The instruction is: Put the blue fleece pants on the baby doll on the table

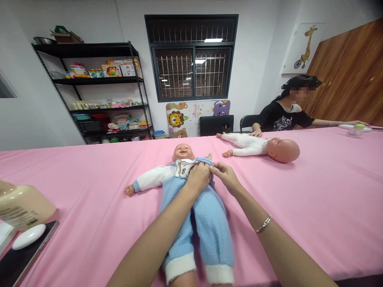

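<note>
1. on the pink table (89,191), a doll (191,199) in a blue suit lies face up, head away from the person, feet at the near edge.
2. at the doll's chest, the left hand (198,177) is closed over the suit's front by the bib (182,167).
3. just right of the doll's shoulder, the right hand (225,175) pinches the blue collar between its fingertips.
4. likely risk: both hands pull at one small patch, so the fabric could slip from the pinch, or the doll could slide toward the near edge.
5. left of the doll, a bottle (22,205) lies tipped; a swinging elbow could knock it.
6. beyond the doll, a second doll (260,146) lies by another person (284,113).
</note>
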Tool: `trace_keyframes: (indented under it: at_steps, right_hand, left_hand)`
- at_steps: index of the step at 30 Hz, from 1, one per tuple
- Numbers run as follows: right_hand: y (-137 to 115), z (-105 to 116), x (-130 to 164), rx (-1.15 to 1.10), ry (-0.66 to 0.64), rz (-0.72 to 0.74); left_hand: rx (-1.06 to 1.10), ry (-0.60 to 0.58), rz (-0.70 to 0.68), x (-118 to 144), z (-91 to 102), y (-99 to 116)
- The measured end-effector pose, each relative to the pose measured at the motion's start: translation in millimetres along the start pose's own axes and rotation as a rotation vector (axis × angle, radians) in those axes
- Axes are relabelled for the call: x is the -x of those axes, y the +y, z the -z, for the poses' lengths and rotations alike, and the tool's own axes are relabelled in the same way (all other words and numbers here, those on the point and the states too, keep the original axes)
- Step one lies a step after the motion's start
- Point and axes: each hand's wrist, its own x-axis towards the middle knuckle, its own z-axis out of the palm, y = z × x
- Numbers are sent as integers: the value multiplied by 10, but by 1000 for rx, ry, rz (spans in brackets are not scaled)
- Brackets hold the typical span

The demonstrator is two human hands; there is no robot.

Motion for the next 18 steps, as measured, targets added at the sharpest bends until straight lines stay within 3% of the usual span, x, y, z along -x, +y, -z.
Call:
trace_keyframes:
  at_steps: [4,7,10,15,18]
  right_hand:
    - [-48,-11,16,52,-18,32]
    - [-24,-42,9,31,67,43]
    - [10,-88,14,74,164,85]
    - [25,-110,40,278,189,145]
    - [64,-60,16,177,242,63]
  left_hand:
    - [131,-47,24,-31,1,-50]
    - [156,-77,43,-46,19,-60]
    - [144,-71,53,-51,41,-44]
    - [44,-134,46,-37,89,-8]
    - [-2,-160,-22,-34,148,16]
